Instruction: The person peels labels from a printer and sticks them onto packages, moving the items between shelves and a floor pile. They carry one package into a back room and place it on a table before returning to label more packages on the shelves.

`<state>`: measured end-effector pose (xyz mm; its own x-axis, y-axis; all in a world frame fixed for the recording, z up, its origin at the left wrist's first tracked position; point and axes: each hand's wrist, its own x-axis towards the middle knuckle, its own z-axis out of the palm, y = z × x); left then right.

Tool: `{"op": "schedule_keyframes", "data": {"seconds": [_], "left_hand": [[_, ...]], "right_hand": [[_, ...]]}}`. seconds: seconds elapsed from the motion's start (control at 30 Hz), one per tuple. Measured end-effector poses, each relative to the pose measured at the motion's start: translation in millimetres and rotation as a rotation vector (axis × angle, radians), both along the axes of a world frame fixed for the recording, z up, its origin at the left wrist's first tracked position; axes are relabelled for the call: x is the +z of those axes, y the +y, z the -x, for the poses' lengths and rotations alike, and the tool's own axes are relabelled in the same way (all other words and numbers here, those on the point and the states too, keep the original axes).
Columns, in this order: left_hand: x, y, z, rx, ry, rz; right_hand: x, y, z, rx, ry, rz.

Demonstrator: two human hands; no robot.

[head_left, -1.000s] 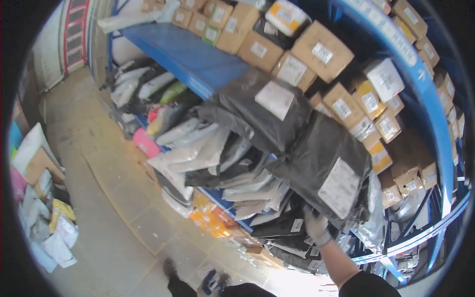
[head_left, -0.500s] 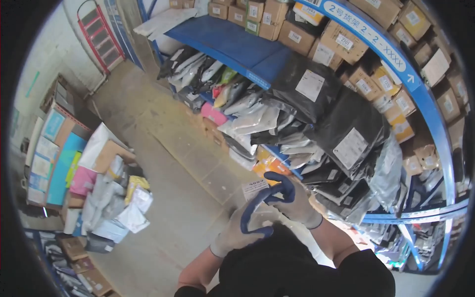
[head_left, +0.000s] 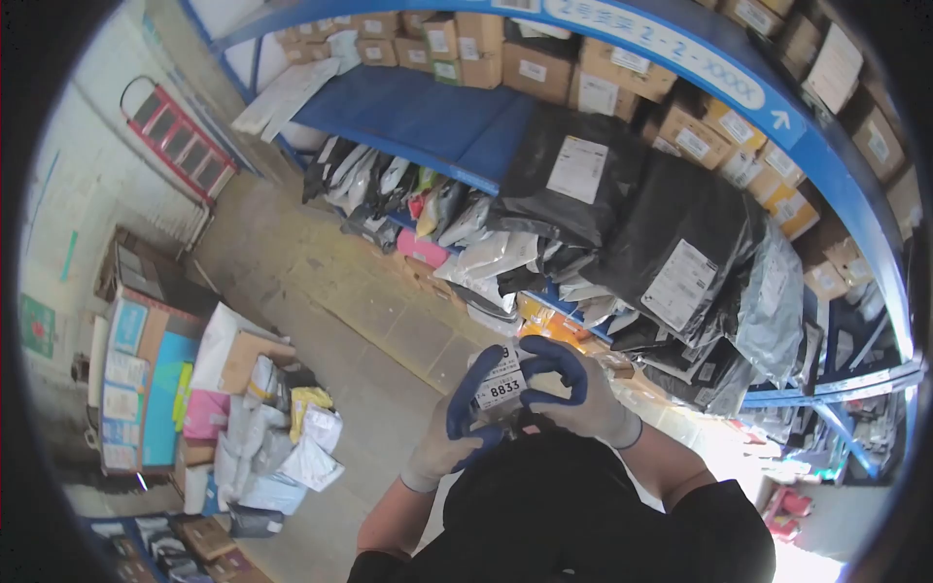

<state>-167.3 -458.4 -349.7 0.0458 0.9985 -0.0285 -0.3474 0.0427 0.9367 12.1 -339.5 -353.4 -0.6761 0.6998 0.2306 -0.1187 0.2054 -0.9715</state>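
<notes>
White labels (head_left: pixel 500 389), one printed 8833, show between my two gloved hands, in front of my dark clothing. My left hand (head_left: pixel 462 418), in a grey glove with blue fingers, curls round their left side. From the right, my right hand (head_left: pixel 573 394), gloved the same way, closes with bent fingers on the labels' edge. What lies beneath the labels is partly hidden by my fingers and clothing.
Blue shelving (head_left: pixel 408 117) runs along the back and right, loaded with cartons and bags. Large black parcels (head_left: pixel 680 243) lie on it. A pile of parcels (head_left: pixel 258 447) sits at left beside stacked boxes. A red ladder (head_left: pixel 182 141) leans on the wall.
The view has shifted and tilted. My hands have come level on both sides of the labels, and the 8833 label now shows between them.
</notes>
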Motion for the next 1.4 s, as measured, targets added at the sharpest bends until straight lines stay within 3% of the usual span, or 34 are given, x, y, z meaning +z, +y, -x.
{"op": "schedule_keyframes", "data": {"seconds": [0.13,0.33,0.5,0.63,0.73,0.83,0.93,1.03,1.07,1.13,1.27,1.3,1.33,1.4], "left_hand": [[4.7,28.2,-6.1,-0.023,0.220,-0.008],[13.0,68.6,-7.7,-0.067,0.262,-0.044],[-7.5,100.9,4.2,-0.244,-0.104,0.026],[-23.9,137.3,15.1,-0.359,-0.074,0.122],[-6.1,164.6,23.5,-0.337,0.383,0.066],[-24.7,185.2,40.4,-0.405,0.474,0.070],[-52.5,212.9,46.1,-0.465,0.053,0.326],[-71.8,242.5,30.3,-0.289,-0.326,0.780],[-78.3,253.8,22.9,-0.285,-0.311,0.763],[-99.7,272.1,20.9,-0.253,-0.274,0.708],[-190.1,289.2,71.1,-0.382,0.330,-0.033],[-170.6,290.8,83.2,-0.396,0.395,-0.135],[-134.5,293.5,92.1,-0.335,0.869,-0.454],[-115.1,304.1,101.5,-0.150,1.165,-0.713]], "right_hand": [[9.4,22.5,-4.0,-0.056,-0.083,0.058],[-9.2,59.1,-12.6,0.025,-0.021,0.027],[-16.6,78.3,-17.3,0.006,-0.107,-0.162],[-25.0,90.2,-10.9,-0.131,-0.174,-0.374],[-29.2,91.4,-5.8,-0.321,-0.273,-0.530],[-24.2,88.5,9.2,-0.479,-0.313,-0.509],[-5.6,80.9,25.7,-0.693,-0.462,-0.511],[17.3,68.7,36.8,-0.720,-0.268,-0.108],[15.1,66.4,41.7,-0.763,-0.154,0.025],[8.0,62.1,51.0,-0.849,0.217,0.408],[-20.2,50.8,64.0,-0.885,0.781,0.729],[-23.6,51.5,66.8,-0.885,0.857,0.761],[-22.2,54.6,72.0,-0.853,0.958,0.783],[-20.2,60.6,82.3,-0.768,1.161,0.835]]}}
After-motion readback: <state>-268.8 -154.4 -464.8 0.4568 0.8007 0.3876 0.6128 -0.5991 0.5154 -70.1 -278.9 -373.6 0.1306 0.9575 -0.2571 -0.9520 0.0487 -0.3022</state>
